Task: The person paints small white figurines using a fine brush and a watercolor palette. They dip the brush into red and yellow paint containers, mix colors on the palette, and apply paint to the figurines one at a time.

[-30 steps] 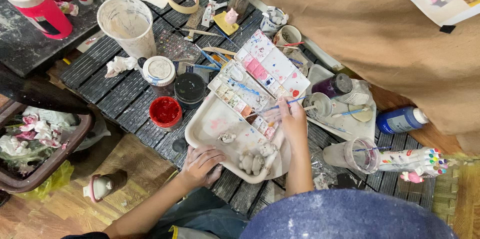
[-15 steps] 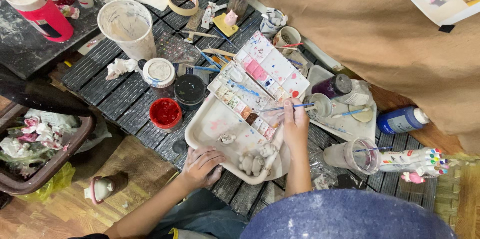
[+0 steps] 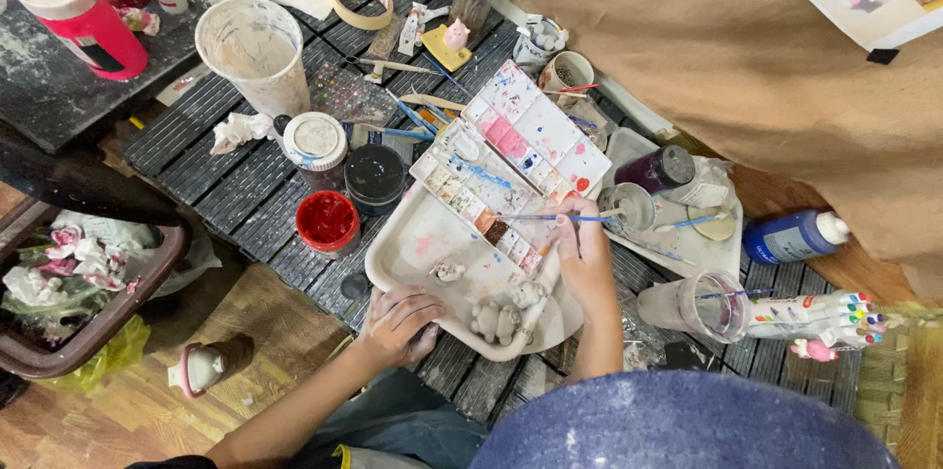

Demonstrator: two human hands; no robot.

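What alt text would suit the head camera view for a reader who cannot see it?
A person's right hand holds a thin paintbrush over an open paint palette, while the left hand rests by a white tray on a cluttered dark slatted table.

One palette (image 3: 511, 169); one tray (image 3: 422, 238); one paintbrush (image 3: 540, 218); two hands (image 3: 398, 324).

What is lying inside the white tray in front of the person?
Inside the white tray lie small pale clay figures and one little piece. The paint palette covers its far corner.
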